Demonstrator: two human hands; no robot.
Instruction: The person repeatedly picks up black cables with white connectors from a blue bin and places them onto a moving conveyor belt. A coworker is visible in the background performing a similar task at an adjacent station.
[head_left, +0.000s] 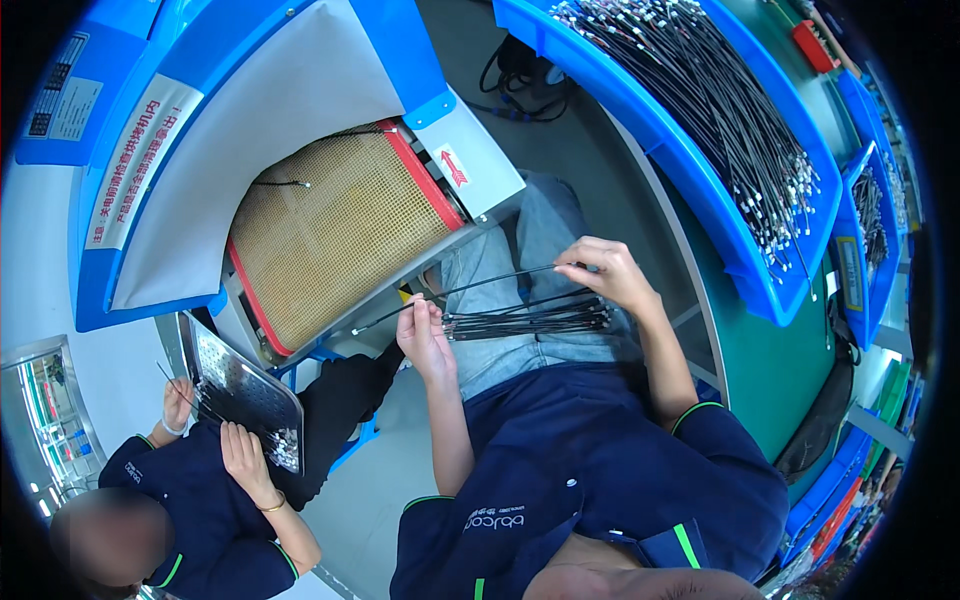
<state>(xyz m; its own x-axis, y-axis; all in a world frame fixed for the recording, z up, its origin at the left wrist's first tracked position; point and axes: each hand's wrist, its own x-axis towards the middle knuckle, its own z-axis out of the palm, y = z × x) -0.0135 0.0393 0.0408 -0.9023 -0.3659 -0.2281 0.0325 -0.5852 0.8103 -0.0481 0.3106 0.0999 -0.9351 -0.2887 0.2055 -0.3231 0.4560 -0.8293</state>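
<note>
A thin black cable (490, 284) is stretched between my two hands above my lap. My left hand (425, 335) pinches it near its left end, and a small pale connector tip sticks out past the fingers. On the other side, my right hand (608, 272) grips the cable near its right end, with thumb and fingertips together. Below it, a bundle of several black cables (530, 319) lies across my thighs on light blue jeans, its left ends close to my left hand.
Ahead left, a blue machine's mesh conveyor belt (335, 215) with red edges carries a black cable (282, 183). A large blue bin (765, 290) of black cables stands right on a green table (745, 365). Lower left, a co-worker holds a metal tray (235, 362) of cables.
</note>
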